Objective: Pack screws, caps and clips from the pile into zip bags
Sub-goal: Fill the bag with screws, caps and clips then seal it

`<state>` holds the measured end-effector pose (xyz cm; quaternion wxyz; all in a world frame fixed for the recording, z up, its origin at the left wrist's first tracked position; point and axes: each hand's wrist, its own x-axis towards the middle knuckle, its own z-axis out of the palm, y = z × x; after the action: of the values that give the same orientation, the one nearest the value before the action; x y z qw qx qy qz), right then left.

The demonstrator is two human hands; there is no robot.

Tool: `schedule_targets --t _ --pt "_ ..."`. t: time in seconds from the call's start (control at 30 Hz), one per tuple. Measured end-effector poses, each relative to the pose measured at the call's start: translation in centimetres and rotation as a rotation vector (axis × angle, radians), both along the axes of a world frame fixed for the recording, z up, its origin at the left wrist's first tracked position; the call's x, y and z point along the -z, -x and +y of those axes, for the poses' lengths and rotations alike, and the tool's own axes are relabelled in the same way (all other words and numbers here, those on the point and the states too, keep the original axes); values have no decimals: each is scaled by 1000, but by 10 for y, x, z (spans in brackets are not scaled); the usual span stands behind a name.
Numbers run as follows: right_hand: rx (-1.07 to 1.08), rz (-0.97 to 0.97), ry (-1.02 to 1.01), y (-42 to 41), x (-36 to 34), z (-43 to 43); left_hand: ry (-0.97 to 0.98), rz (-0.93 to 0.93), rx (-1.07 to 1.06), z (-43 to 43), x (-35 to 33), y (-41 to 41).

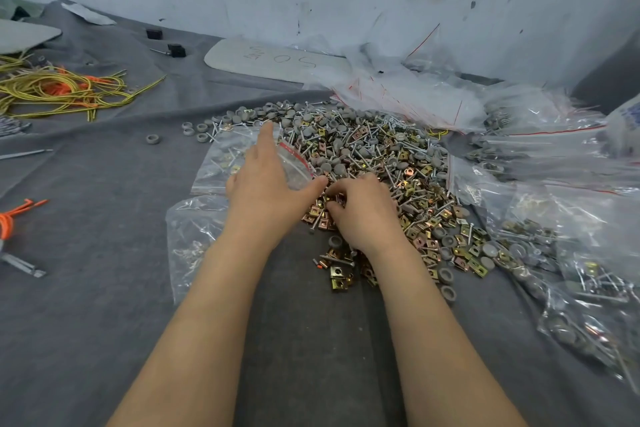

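Observation:
A big pile [381, 156] of silver screws, grey round caps and brass-coloured square clips lies on a grey cloth in the middle. My left hand [266, 191] holds a small clear zip bag [294, 166] with a red seal strip at the pile's near-left edge, index finger stretched out. Right beside it, my right hand [360, 211] has its fingers curled down into the clips, pinching some; what it holds is hidden under the fingers. Loose clips [337, 279] and caps lie in front of my right wrist.
Filled zip bags [571, 274] are heaped along the right; two more lie under my left arm [194, 236]. Empty bags [415, 90] sit behind the pile by the wall. Yellow and orange cords [62, 90] lie far left, a grey board [277, 61] at the back.

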<state>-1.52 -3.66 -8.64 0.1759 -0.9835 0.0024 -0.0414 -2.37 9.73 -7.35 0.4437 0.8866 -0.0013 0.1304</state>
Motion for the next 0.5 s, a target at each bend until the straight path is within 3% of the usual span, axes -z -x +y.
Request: schedule_targets --t 0.2,0.37,0.5 --pt "27 -52 -86 -1 3 0 -6 1 8 -1 1 1" --pt "60 -142 -562 -4 -4 -13 -33 18 16 -2 2 1" --pt "58 -160 -790 -2 -8 -19 -63 30 47 -2 4 2"
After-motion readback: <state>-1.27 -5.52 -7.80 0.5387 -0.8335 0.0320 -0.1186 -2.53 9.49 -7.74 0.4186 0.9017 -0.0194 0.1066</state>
